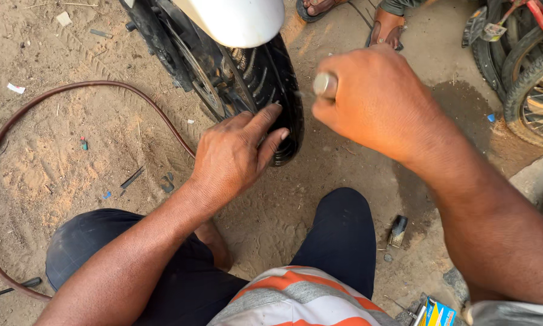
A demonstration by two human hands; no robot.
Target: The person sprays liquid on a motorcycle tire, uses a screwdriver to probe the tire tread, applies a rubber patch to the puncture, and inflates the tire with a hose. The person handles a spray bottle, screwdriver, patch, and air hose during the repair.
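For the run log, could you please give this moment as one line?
left hand: pressing black tyre | right hand: gripping tool handle | brown hose on sand

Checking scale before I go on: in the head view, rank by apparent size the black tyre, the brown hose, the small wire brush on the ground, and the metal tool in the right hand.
1. brown hose, longest span
2. black tyre, partly hidden
3. small wire brush
4. metal tool, only its tip shows from the right hand, so its rank is unsure.
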